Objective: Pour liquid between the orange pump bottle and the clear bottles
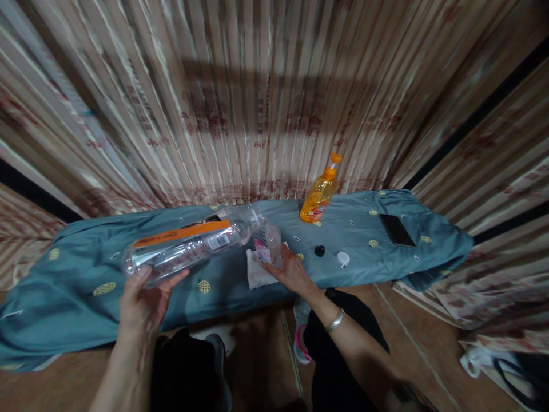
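Observation:
A large clear plastic bottle (167, 258) with an orange label lies tilted almost flat, its neck pointing right, gripped near its base by my left hand (143, 300). My right hand (289, 270) is closed around a small clear container (273, 240), whose top meets or nearly meets the big bottle's neck; I cannot tell if they touch. Beneath my right hand is a white cloth (256, 276) with a pink-patterned part, partly hidden by the hand. To the right of that hand lie a small black cap (319, 250) and a white round cap (342, 258).
An orange pump bottle (319, 197) with yellow liquid stands at the back of the bench covered in teal cloth (227, 297). A dark phone (397, 230) lies at the right. Behind hangs a striped curtain (266, 103). My legs are below the front edge.

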Motion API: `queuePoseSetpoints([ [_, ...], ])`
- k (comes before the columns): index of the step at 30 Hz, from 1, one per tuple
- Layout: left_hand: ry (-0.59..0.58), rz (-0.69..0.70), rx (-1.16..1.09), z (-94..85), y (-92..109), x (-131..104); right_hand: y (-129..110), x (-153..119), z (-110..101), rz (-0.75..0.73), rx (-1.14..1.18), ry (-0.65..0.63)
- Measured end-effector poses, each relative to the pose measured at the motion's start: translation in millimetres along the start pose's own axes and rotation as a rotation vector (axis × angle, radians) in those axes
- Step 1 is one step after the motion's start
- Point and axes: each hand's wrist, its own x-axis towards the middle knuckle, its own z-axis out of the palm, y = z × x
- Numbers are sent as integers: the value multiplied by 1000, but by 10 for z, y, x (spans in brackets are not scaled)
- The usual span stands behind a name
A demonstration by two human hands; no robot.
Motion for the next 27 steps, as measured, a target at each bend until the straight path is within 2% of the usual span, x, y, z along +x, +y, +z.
queuePoseSetpoints([
  [14,4,32,63,-18,3,-21,-12,4,10,-24,-22,-13],
  [24,-93,50,107,-183,-50,63,-6,6,-14,-27,25,-9],
  [27,-100,56,108,-180,-36,55,-16,4,-25,-37,23,-6],
])
